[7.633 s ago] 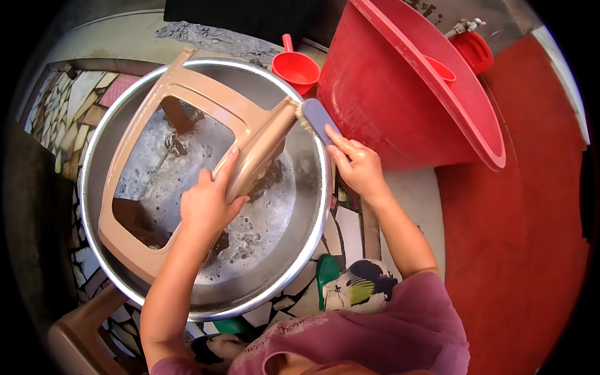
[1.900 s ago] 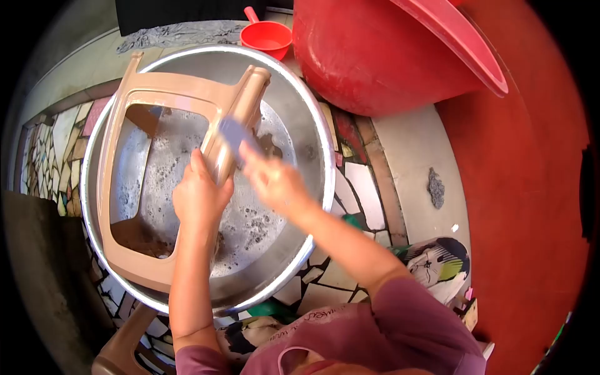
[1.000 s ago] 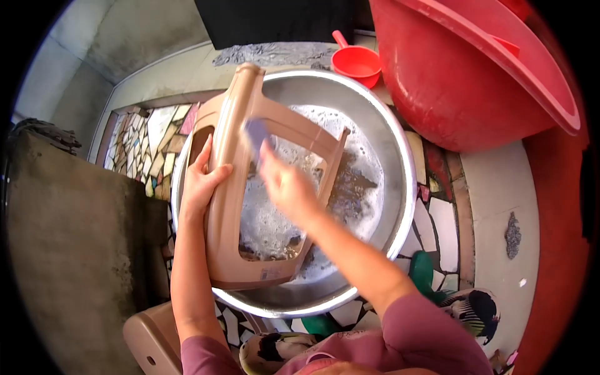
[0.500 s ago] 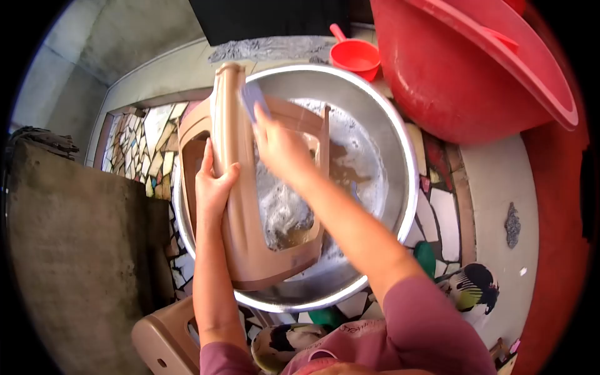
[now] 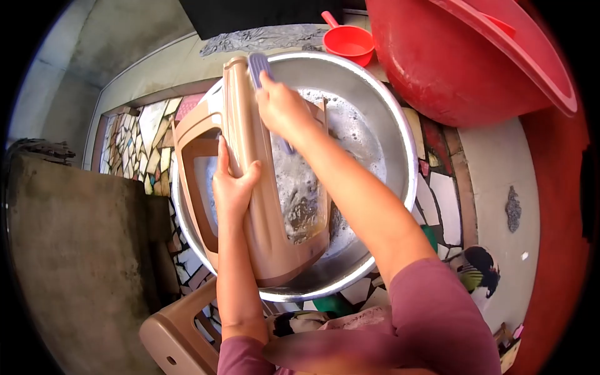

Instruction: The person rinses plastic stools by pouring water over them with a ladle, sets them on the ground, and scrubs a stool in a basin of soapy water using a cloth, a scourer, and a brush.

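A brown plastic stool (image 5: 247,206) lies tilted on its side in a round metal basin (image 5: 409,156) of soapy water (image 5: 353,125). My left hand (image 5: 234,187) grips the stool's leg, thumb on the near face and fingers stretched along the edge. In my right hand (image 5: 284,109) is a purple scrubbing brush (image 5: 257,65), held against the upper end of the same leg. Its bristles are mostly hidden by the hand and the leg.
A red dipper (image 5: 348,42) sits behind the basin. To its right stands a large red tub (image 5: 450,75). A second brown stool (image 5: 165,334) is at the lower left, near a concrete block (image 5: 75,250). Broken-tile mosaic (image 5: 140,144) covers the floor.
My right hand has moved the brush slightly up along the leg. The stool and my left hand have shifted a little to the right, and the leg leans more.
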Available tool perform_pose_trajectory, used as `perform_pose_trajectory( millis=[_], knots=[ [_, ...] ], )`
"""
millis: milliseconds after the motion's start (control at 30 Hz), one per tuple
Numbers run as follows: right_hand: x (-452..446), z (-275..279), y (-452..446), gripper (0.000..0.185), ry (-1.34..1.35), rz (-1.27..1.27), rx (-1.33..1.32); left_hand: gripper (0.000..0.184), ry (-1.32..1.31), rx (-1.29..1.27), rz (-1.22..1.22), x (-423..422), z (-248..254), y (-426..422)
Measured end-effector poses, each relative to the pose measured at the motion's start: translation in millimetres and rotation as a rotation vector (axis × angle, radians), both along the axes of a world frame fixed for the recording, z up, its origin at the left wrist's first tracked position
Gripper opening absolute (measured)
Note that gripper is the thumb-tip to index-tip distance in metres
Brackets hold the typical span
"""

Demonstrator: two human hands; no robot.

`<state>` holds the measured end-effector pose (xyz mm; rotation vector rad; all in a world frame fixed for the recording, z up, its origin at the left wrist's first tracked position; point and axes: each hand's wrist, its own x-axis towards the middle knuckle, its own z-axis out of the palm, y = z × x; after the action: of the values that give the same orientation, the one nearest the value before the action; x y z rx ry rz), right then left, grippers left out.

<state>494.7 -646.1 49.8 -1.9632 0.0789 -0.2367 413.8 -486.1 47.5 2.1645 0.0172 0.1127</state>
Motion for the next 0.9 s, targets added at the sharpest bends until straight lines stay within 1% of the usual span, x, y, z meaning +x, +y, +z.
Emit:
perform_pose_trajectory(
  millis=[33, 67, 133, 167, 200, 267, 300, 333, 367, 400, 467, 500, 533, 567, 600, 633, 667, 700, 733, 767, 800, 833, 867, 900],
  knots=[
    [-13.9, -19.6, 3.5, 0.044, -0.176, -0.009, -0.001, 0.087, 0.023, -0.029, 0.003, -1.3, 0.9, -0.5],
    [-30.9, -18.5, 3.2, 0.043, -0.035, 0.065, -0.017, 0.087, 0.014, -0.037, -0.007, 1.1, 1.6, -2.5],
    [-11.3, -19.6, -0.4, 0.045, -0.139, 0.023, 0.044, 0.086, -0.02, -0.001, -0.013, -0.6, -1.2, -2.7],
    [5.4, 2.2, -8.0, 0.047, 0.019, 0.028, 0.002, 0.086, -0.022, -0.04, -0.005, -3.3, -2.5, -5.2],
    [32.1, -9.1, -6.0, 0.047, -0.082, -0.039, 0.047, 0.086, -0.011, -0.03, -0.001, -3.8, -1.1, -6.2],
    [26.1, -3.9, -5.1, 0.047, 0.014, 0.018, 0.034, 0.086, 0.125, -0.038, 0.038, -4.1, 6.3, -6.8],
    [7.3, -4.6, -7.3, 0.046, 0.009, 0.046, 0.06, 0.086, 0.022, -0.057, 0.01, -1.7, -6.3, -0.8],
    [-22.4, -11.1, -8.1, 0.045, 0.001, 0.076, 0.084, 0.086, 0.008, -0.063, 0.005, 1.7, -8.1, 1.3],
    [-44.9, -37.0, 1.1, 0.046, -0.053, 0.132, 0.178, 0.086, -0.015, -0.05, -0.005, 4.0, -9.8, 3.6],
    [-71.3, -44.3, 5.6, 0.046, -0.137, 0.132, 0.103, 0.086, -0.032, -0.037, -0.01, 5.2, -12.4, 3.4],
    [-70.4, -39.6, 5.2, 0.045, -0.083, 0.146, 0.128, 0.086, 0.002, -0.123, 0.0, 5.1, -11.1, 0.8],
    [-43.4, -41.9, 7.8, 0.044, -0.111, 0.069, 0.158, 0.085, -0.017, -0.09, -0.002, 4.1, -11.5, 1.7],
    [-20.7, -25.7, -1.0, 0.043, -0.137, 0.029, 0.11, 0.084, -0.036, -0.052, -0.003, 5.7, -11.7, 2.4],
    [-9.5, -27.0, -1.8, 0.043, -0.184, 0.036, 0.102, 0.084, -0.034, -0.067, 0.014, 8.7, -13.7, 4.7],
    [-11.9, -35.7, 5.7, 0.043, -0.219, 0.044, 0.102, 0.077, -0.047, -0.132, 0.044, 14.7, -21.5, 10.7],
    [-43.7, -49.7, 14.4, 0.043, -0.166, 0.119, 0.146, 0.069, 0.03, -0.391, 0.089, 17.9, -17.5, 15.1],
    [-85.1, -56.2, 16.4, 0.043, -0.133, 0.193, 0.177, 0.064, -0.039, -0.471, 0.11, 22.1, -19.1, 14.8],
    [-131.1, -67.6, 22.4, 0.047, 0.012, 0.262, 0.247, 0.064, -0.022, -0.474, 0.139, 27.2, -21.0, 19.2],
    [-172.4, -77.2, 27.3, 0.052, 0.043, 0.312, 0.259, 0.064, -0.009, -0.481, 0.162, 32.2, -22.6, 25.5],
    [-204.6, -97.3, 37.8, 0.055, -0.115, 0.313, 0.255, 0.063, -0.004, -0.508, 0.146, 34.2, -20.3, 30.3],
    [-224.8, -93.5, 34.0, 0.058, -0.165, 0.341, 0.115, 0.062, 0.01, -0.529, 0.134, 32.2, -15.2, 35.0],
    [-240.1, -90.7, 29.4, 0.057, -0.133, 0.377, 0.034, 0.062, 0.032, -0.484, 0.2, 28.4, -4.8, 32.5],
    [-255.1, -88.5, 22.6, 0.056, -0.112, 0.428, -0.007, 0.068, 0.003, -0.455, 0.199, 31.2, -9.0, 36.9],
    [-271.0, -94.7, 19.8, 0.055, -0.169, 0.48, -0.033, 0.071, -0.01, -0.372, 0.199, 39.4, -17.1, 47.0]
  ],
)
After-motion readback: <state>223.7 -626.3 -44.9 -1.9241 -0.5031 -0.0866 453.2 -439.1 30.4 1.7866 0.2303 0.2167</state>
